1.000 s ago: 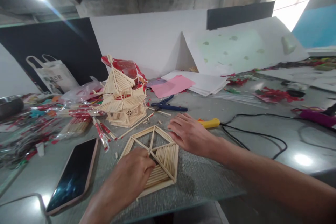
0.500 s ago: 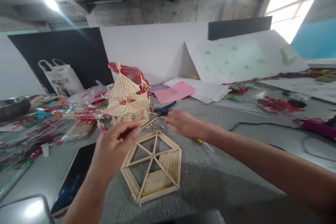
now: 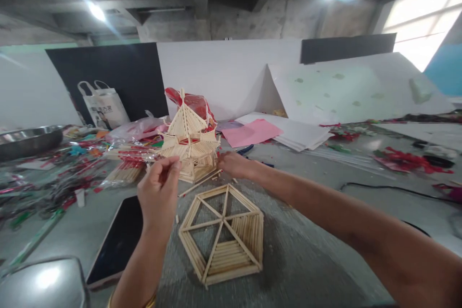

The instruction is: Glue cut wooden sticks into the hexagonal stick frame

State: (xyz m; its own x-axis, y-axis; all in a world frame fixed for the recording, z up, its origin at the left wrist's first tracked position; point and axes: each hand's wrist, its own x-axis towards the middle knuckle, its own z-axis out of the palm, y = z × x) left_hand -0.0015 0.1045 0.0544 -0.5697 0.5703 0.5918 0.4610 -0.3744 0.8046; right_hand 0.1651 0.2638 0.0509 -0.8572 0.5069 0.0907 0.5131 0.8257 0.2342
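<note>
The pagoda (image 3: 189,142) stood upright toward the desk's (image 3: 306,260) far edge, just beyond the flat hexagon (image 3: 224,233). The right hand (image 3: 233,163) was nearer, at its right foot, fingers curled; I could not tell whether it gripped anything. The left hand (image 3: 159,192) hovered in front, fingertips pinched, contents unclear.

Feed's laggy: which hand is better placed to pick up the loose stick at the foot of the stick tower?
Right, likely. The right hand lies low beside the tower, close to the loose stick; the left hand is raised, fingers pinched.
</note>
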